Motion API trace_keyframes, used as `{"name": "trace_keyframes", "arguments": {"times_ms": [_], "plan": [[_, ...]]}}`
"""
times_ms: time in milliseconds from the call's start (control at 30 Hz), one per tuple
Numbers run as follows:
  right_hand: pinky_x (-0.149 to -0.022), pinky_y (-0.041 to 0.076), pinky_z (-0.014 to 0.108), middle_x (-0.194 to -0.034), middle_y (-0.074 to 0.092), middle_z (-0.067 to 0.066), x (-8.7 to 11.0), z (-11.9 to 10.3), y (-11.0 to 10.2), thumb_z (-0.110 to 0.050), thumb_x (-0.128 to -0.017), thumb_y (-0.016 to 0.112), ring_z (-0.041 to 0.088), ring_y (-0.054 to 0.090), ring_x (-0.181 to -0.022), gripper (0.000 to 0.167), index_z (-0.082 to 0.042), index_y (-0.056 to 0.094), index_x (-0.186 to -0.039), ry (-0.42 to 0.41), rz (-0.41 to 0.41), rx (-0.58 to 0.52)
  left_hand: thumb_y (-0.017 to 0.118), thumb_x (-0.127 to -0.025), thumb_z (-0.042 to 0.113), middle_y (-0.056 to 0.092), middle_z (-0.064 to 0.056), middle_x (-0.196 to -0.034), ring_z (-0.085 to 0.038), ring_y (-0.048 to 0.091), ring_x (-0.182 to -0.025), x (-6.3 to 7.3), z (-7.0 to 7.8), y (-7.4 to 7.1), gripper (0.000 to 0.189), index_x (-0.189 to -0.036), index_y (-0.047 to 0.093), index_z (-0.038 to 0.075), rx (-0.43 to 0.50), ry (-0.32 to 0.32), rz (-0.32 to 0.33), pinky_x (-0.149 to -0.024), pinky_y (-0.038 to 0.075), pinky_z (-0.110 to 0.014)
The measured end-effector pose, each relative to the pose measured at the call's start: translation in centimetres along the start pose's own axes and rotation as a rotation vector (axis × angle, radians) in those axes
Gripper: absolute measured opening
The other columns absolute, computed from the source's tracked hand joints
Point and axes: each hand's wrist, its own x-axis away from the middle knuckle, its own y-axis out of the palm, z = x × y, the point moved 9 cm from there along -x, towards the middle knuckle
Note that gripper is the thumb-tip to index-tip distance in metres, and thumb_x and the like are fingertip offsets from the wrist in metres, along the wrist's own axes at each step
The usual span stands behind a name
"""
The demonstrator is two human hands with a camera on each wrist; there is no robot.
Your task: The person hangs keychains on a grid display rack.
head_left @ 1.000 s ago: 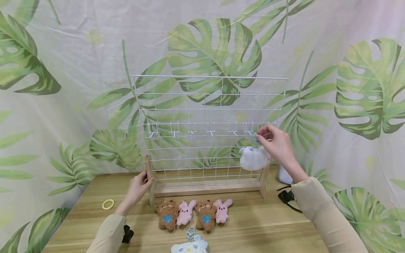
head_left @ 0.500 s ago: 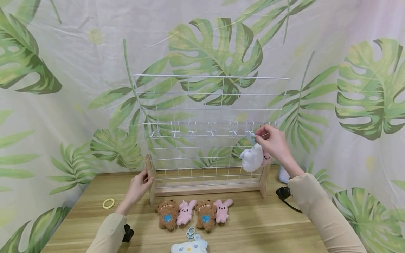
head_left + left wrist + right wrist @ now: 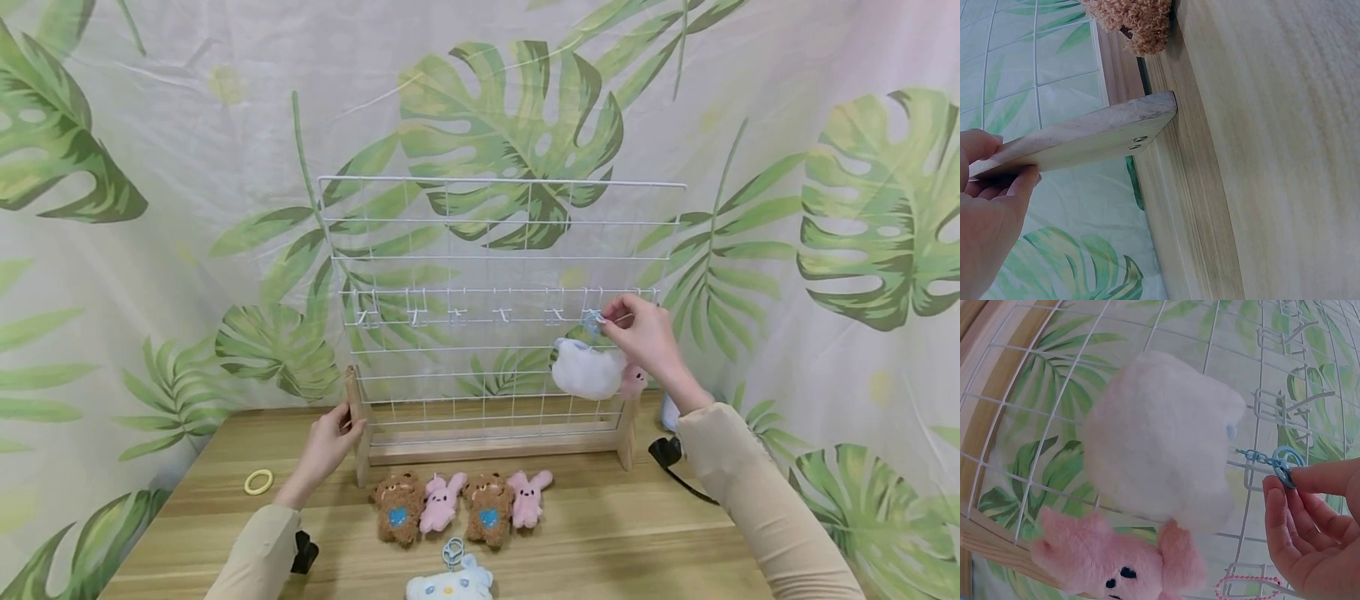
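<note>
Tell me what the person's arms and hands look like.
The left sleeve and right sleeve are plain beige. The left hand and right hand are gloveless. A black device shows by the left sleeve; another, with a black cable, by the right.

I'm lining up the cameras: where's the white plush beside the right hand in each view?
Head: the white plush is right of centre, just below the blue ring.
Left wrist: not in it.
Right wrist: large, left of centre.
Shared landmark: the white wire grid, in all three.
</note>
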Motion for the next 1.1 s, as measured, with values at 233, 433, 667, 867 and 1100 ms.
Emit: {"name": "trace_keyframes", "arguments": {"times_ms": [233, 433, 667, 867, 1100], "plan": [[-0.077, 0.060, 0.035, -0.097, 0.072, 0.019, 0.5, -0.1, -0.4, -0.010, -0.092, 0.068, 0.032, 0.072, -0.087, 0.012, -0.002, 0.066, -0.100, 0.001, 0.019, -0.022, 0.054, -0.100, 0.007, 0.066, -0.031, -0.116, -0.046, 0.061, -0.119, 0.1, 0.1, 0.0, 0.015, -0.107, 0.058, -0.006, 0.010, 0.004, 0.003, -0.094, 0.058, -0.046], [-0.065, 0.049, 0.006, -0.092, 0.073, 0.017, 2.5, -1.7, -2.0, -0.006, -0.090, 0.070, 0.030, 0.073, -0.080, 0.009, -0.001, 0.066, -0.096, -0.097, 0.102, 0.002, 0.054, -0.100, 0.007, 0.066, -0.031, -0.116, -0.047, 0.061, -0.119, 0.1, 0.2, 0.1, 0.016, -0.108, 0.058, -0.006, 0.015, 0.007, 0.002, -0.094, 0.058, -0.046], [-0.062, 0.058, 0.015, -0.085, 0.073, 0.014, 5.9, -3.4, 1.2, 0.001, -0.085, 0.073, 0.022, 0.071, -0.072, 0.008, -0.001, 0.066, -0.090, -0.213, -0.026, -0.051, 0.054, -0.100, 0.006, 0.064, -0.034, -0.120, -0.047, 0.061, -0.118, 0.0, 0.2, -0.1, 0.025, -0.119, 0.057, -0.010, 0.013, 0.005, 0.006, -0.093, 0.059, -0.046], [-0.062, 0.057, 0.016, -0.078, 0.072, 0.008, 8.7, -2.1, 8.7, -0.001, -0.084, 0.073, 0.011, 0.067, -0.068, 0.008, -0.004, 0.065, -0.084, -0.236, -0.255, -0.087, 0.054, -0.100, 0.005, 0.061, -0.037, -0.124, -0.048, 0.060, -0.120, -0.1, 0.1, -0.2, 0.032, -0.126, 0.054, -0.013, 0.015, 0.006, 0.005, -0.094, 0.058, -0.047], [-0.058, 0.048, 0.012, -0.073, 0.069, 0.003, 11.0, 2.2, 17.1, -0.003, -0.086, 0.069, -0.003, 0.055, -0.066, 0.007, -0.007, 0.066, -0.081, -0.191, -0.476, -0.058, 0.052, -0.102, 0.008, 0.059, -0.036, -0.128, -0.048, 0.058, -0.123, 0.1, 0.0, 0.1, 0.033, -0.129, 0.053, -0.011, 0.027, -0.009, -0.016, -0.095, 0.057, -0.046]]}}
